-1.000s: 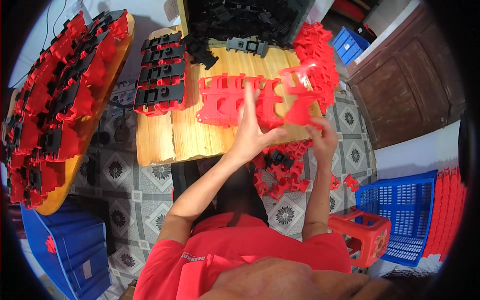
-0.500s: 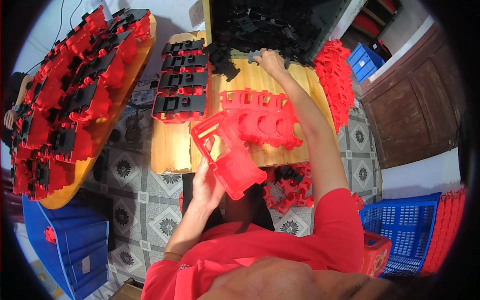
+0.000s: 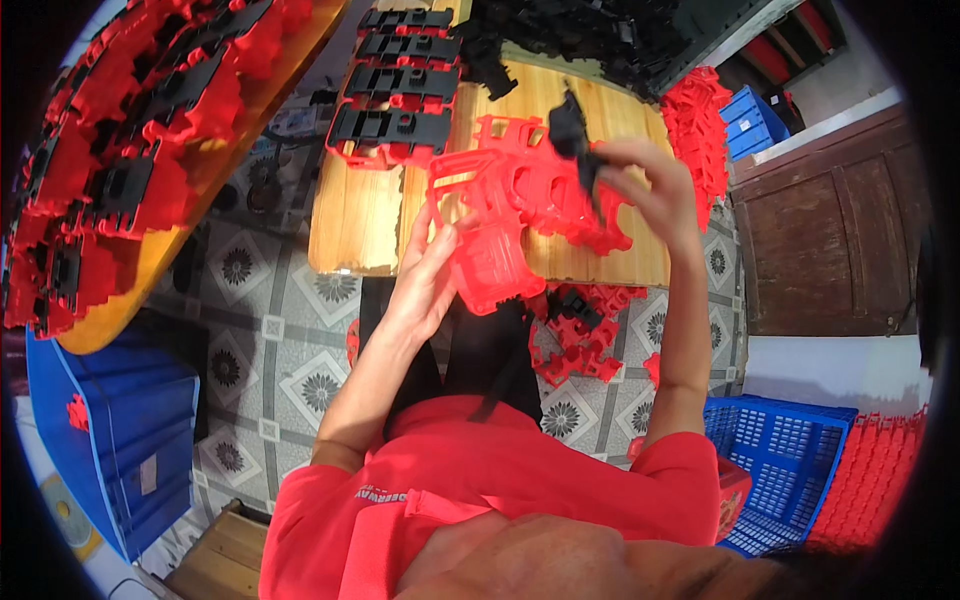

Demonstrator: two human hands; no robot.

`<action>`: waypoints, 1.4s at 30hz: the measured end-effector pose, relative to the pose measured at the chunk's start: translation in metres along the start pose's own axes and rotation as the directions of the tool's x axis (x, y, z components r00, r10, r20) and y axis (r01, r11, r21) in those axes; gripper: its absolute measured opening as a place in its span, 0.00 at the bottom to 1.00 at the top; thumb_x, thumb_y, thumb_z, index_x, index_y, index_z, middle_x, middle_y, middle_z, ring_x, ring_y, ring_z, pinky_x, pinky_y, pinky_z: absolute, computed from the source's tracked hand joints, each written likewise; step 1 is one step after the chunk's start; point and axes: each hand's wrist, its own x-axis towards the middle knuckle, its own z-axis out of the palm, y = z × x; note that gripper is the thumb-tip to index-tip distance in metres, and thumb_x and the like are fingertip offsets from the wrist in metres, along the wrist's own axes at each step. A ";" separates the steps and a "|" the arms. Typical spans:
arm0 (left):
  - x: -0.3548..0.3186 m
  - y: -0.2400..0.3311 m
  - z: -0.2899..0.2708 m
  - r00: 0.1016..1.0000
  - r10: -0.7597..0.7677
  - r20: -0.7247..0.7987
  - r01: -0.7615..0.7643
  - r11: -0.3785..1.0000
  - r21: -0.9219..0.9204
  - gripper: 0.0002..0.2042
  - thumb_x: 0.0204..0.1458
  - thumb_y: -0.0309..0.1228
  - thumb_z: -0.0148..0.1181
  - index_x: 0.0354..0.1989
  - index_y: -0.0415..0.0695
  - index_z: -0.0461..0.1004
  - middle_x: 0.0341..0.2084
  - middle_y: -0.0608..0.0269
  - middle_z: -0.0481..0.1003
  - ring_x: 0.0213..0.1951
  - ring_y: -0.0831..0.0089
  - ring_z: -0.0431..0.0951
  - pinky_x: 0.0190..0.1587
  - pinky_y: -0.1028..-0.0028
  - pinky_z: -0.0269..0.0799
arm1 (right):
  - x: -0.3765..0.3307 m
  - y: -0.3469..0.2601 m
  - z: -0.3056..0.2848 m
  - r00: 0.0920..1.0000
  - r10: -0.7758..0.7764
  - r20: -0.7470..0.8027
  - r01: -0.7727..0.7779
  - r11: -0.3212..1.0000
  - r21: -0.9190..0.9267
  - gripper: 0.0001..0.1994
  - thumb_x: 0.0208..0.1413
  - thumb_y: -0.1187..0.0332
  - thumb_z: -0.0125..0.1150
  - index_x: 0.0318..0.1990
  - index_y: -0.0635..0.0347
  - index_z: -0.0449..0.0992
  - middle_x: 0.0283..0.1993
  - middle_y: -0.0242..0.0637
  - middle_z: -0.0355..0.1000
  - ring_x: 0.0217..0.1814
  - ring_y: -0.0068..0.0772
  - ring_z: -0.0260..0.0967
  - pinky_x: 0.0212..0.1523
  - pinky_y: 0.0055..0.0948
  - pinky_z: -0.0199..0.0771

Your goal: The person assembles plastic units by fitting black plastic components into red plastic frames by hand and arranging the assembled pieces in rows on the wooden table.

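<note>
While the left hand (image 3: 425,285) grips the red frame (image 3: 495,235) above the bench's (image 3: 350,220) near edge, we note right-hand (image 3: 650,190) fingers (image 3: 610,160) pinched on a black insert (image 3: 572,135), just right of the frame's upper end, long axis upright.

Blue crate (image 3: 120,430), wood cabinet (image 3: 830,240), blue basket (image 3: 790,470), patterned floor tiles (image 3: 270,330)

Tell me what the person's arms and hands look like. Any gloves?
No gloves: the left hand and right hand are bare, with bare forearms. Short red sleeves of a red shirt cover the upper arms. No watch or rings show.
</note>
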 end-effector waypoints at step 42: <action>-0.013 -0.006 0.000 0.780 0.615 -0.119 -0.568 0.774 0.280 0.35 0.58 0.27 0.57 0.69 0.45 0.41 0.60 0.58 0.57 0.58 0.71 0.61 0.61 0.68 0.59 | -0.019 -0.045 0.129 0.877 0.407 0.255 -0.432 0.434 0.790 0.33 0.60 0.61 0.59 0.69 0.58 0.51 0.69 0.46 0.55 0.65 0.34 0.60 0.56 0.29 0.67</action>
